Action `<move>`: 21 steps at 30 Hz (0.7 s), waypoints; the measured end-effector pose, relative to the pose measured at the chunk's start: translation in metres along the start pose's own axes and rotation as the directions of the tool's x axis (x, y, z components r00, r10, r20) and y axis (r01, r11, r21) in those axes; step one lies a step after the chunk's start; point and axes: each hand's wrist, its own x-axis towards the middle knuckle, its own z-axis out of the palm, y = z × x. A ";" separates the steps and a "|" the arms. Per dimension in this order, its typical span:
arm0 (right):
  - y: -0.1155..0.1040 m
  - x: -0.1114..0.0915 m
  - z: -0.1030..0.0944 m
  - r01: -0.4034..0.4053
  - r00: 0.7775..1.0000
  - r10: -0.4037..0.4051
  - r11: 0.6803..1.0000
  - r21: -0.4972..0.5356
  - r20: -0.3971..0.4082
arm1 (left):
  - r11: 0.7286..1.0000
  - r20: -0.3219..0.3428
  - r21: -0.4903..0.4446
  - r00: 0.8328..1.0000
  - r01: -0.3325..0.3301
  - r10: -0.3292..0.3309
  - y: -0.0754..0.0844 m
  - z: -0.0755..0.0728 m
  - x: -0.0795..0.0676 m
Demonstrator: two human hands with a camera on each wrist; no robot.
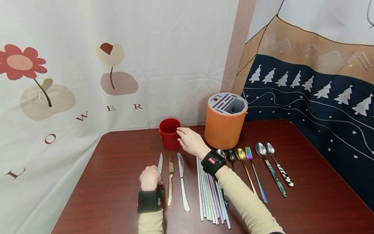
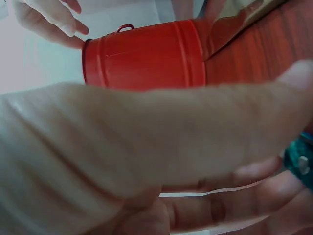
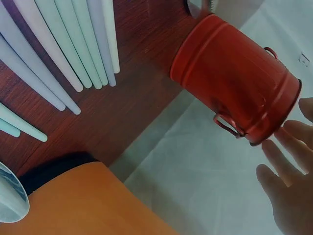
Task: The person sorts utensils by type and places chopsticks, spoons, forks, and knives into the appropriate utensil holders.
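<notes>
A small red bucket [image 1: 170,138] stands at the table's back edge. My right hand [image 1: 191,142] is at its right side, fingers extended, fingertips at the rim; the right wrist view shows this hand [image 3: 291,171] beside the bucket [image 3: 237,78]. My left hand [image 1: 150,178] pinches the handle of a knife [image 1: 160,162], whose blade points away from me. In the left wrist view the thumb [image 2: 146,132] covers much of the scene, and a teal patterned handle [image 2: 301,159] shows by the fingertips. A gold knife [image 1: 170,178] and a silver knife [image 1: 182,182] lie to its right.
Several pastel chopsticks [image 1: 210,198] lie under my right forearm. An orange utensil holder [image 1: 225,130] with a slotted grey top stands behind. Further right are a gold spoon [image 1: 241,155], a rainbow fork [image 1: 256,174], a green-handled spoon [image 1: 271,170] and a black-and-white-handled spoon [image 1: 279,164].
</notes>
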 end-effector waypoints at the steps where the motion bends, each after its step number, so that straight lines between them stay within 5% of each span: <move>1: -0.001 0.000 0.001 0.001 1.000 -0.001 1.000 -0.006 -0.003 | 1.000 0.000 -0.002 1.000 -0.004 0.004 -0.001 0.001 0.001; 13: -0.005 0.001 -0.001 0.011 1.000 -0.011 0.999 -0.031 0.016 | 0.995 0.007 -0.072 0.998 -0.064 0.065 -0.018 -0.002 0.005; 21: -0.006 0.001 -0.002 -0.006 1.000 0.006 1.000 -0.024 0.021 | 0.983 -0.122 -0.106 0.983 -0.150 0.137 -0.021 -0.013 0.001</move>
